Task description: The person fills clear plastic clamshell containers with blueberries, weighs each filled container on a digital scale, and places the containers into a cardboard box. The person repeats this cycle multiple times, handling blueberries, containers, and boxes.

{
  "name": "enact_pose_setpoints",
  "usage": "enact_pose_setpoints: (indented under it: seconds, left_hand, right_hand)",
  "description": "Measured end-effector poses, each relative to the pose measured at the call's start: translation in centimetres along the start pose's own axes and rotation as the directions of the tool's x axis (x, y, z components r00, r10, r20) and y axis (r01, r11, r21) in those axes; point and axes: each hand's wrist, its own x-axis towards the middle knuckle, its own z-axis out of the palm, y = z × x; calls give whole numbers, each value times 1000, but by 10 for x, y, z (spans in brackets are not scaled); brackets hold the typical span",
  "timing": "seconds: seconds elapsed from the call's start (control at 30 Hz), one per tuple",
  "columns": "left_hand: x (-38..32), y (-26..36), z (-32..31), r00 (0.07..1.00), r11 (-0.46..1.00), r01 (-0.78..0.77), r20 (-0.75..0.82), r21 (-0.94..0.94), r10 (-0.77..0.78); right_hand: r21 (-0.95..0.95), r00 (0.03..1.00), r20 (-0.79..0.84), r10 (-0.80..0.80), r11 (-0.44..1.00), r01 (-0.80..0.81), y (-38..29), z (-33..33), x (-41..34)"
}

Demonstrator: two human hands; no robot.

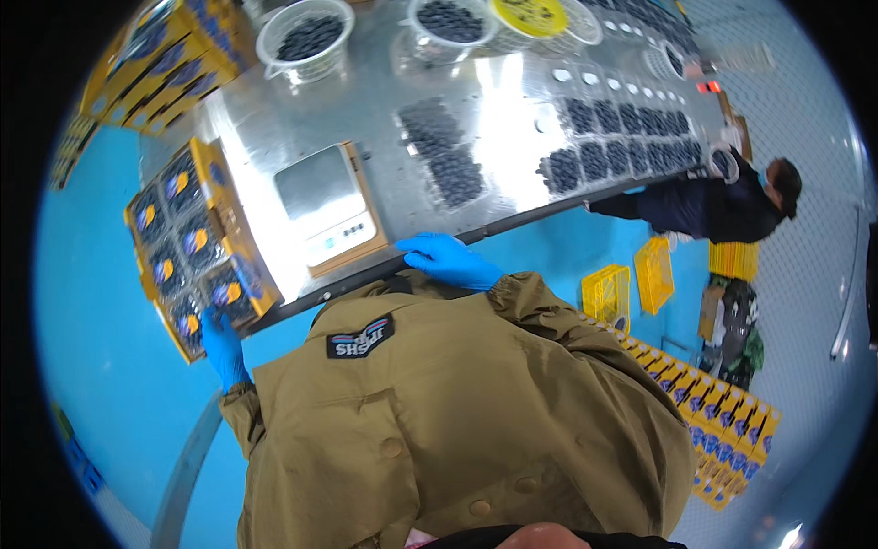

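My left hand (pixel 224 348), in a blue glove, is at the near end of a yellow cardboard box (pixel 215 206). Its fingertips meet the labelled clear punnets (pixel 226 295) of blueberries packed inside; whether they grip one is not clear. My right hand (pixel 449 262), gloved alike, rests by the metal table's (pixel 260 117) front edge with fingers extended and nothing visible in it. Between the hands stands a digital scale (pixel 326 199) with a bare plate. Two filled punnets (pixel 442 154) sit side by side farther right.
Rows of filled punnets (pixel 617 141) cover the table's right part. White baskets of dark berries (pixel 310 38) line the far side. Stacked yellow boxes (pixel 164 65) rise at the far left, more boxes (pixel 720 425) behind me at right. A co-worker (pixel 713 192) stands at the right end, near yellow crates (pixel 607 295).
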Motion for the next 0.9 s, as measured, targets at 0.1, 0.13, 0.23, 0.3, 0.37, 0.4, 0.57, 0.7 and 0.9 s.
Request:
enact_pose_setpoints:
  seconds: [0.1,0.13,0.23,0.3,0.37,0.4,0.57,0.7,0.9]
  left_hand:
    - [-3,32,0,994,968,35,93,248,-60]
    - [-4,42,2,995,958,-28,102,287,-2]
    - [-9,70,13,985,809,89,69,581,-158]
    - [-7,102,20,980,712,123,29,691,-197]
    - [1,155,33,995,889,31,-97,457,15]
    - [0,188,49,983,943,-32,-160,330,89]
    - [-9,383,210,741,840,-28,552,-542,382]
    - [-49,493,340,369,762,314,812,-567,452]
    - [-57,522,448,474,688,535,848,-490,236]
  right_hand:
    - [143,977,-123,177,977,-159,29,-23,-18]
    - [187,952,-188,241,960,-206,42,-38,-28]
    - [356,803,-449,392,903,-242,96,-84,-64]
    - [627,493,-551,673,724,-288,137,-111,-87]
    - [715,328,-628,706,690,-116,179,-140,-109]
    - [734,275,-638,719,676,-62,198,-150,-119]
    - [846,208,-530,822,528,71,255,-194,-128]
    - [880,254,-467,847,474,38,252,-202,-120]
    - [893,279,-440,854,448,38,233,-195,-93]
